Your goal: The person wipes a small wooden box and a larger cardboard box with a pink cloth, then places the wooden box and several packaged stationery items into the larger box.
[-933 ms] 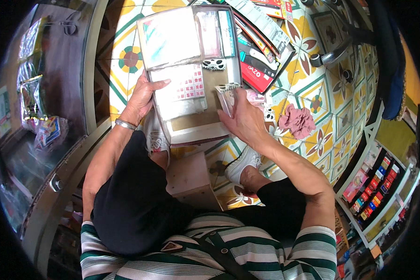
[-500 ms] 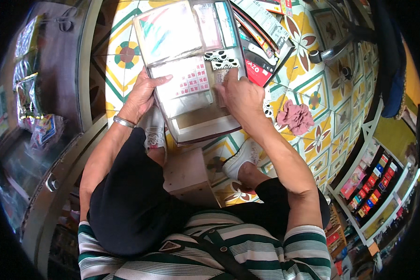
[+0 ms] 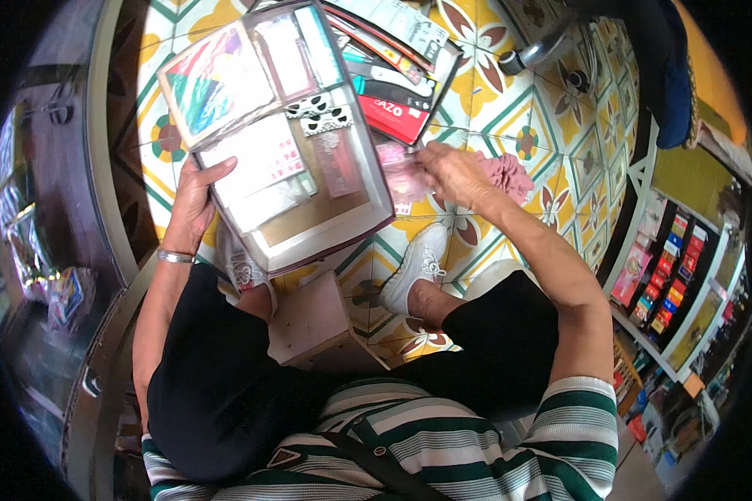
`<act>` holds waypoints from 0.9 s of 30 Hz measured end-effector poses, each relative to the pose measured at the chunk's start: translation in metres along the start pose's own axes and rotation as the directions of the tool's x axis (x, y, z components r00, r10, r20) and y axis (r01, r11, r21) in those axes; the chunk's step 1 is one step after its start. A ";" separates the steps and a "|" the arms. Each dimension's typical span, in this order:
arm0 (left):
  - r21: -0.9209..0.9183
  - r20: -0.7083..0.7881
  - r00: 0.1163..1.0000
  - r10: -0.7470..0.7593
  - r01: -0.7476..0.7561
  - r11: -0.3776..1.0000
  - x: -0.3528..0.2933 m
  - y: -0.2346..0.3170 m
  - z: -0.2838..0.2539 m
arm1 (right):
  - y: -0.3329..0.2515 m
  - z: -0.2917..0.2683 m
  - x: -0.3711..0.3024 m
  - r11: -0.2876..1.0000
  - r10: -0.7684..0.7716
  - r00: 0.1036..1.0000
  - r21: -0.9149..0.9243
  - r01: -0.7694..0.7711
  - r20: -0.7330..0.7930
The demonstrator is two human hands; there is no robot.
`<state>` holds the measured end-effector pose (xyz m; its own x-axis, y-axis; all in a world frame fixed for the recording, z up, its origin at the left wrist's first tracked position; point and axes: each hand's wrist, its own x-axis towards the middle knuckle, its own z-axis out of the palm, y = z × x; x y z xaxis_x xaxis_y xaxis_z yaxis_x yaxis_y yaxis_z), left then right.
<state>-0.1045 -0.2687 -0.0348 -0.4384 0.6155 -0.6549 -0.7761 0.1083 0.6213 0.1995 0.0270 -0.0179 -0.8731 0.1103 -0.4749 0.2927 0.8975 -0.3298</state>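
The shallow tray [image 3: 368,219] rests on the person's lap, tilted, with its long axis running from lower right to upper left; the far end points toward the upper left of the view. The tray's top edge is cut off by the picture rim. It holds flat packets: a multicoloured sheet [image 3: 213,83], a pale card with small red marks [image 3: 263,159] and black-and-white spotted pieces [image 3: 319,113]. Finer detail on these packets is too small to make out.

The left hand [image 3: 194,204] grips the tray's left edge, thumb on top, fingers hidden beneath the tray. A metal bangle [image 3: 175,257] sits on that wrist.

The right hand [image 3: 451,171] is just beside the tray's right edge, fingers pinched on a small pink packet [image 3: 399,167]; the packet's outline is blurred. A pink cloth item [image 3: 505,171] lies on the patterned tile floor [image 3: 510,100], partly hidden behind this hand.

A second box of packaged goods [image 3: 397,75] lies beyond the tray.
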 end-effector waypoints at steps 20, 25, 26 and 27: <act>0.126 -0.043 0.996 -0.078 0.083 0.989 0.020 0.024 -0.023 | -0.018 0.061 -0.002 0.996 0.079 0.996 0.040 -0.080 0.036; 0.125 -0.038 0.999 -0.034 0.039 0.991 0.015 0.026 -0.012 | -0.003 0.020 -0.016 0.993 0.097 0.995 0.064 -0.095 -0.036; 0.116 -0.032 0.999 -0.030 0.033 0.993 0.014 0.026 -0.012 | -0.001 0.006 -0.020 0.984 0.145 0.988 0.116 -0.137 -0.057; 0.101 -0.037 0.999 -0.025 0.029 0.994 0.013 0.024 -0.013 | 0.000 -0.007 -0.023 0.970 0.187 0.980 0.168 -0.173 -0.074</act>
<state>-0.1345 -0.2683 -0.0338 -0.4356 0.5831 -0.6857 -0.7384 0.2042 0.6427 0.2173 0.0273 -0.0010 -0.8292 0.3077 -0.4665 0.5006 0.7802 -0.3752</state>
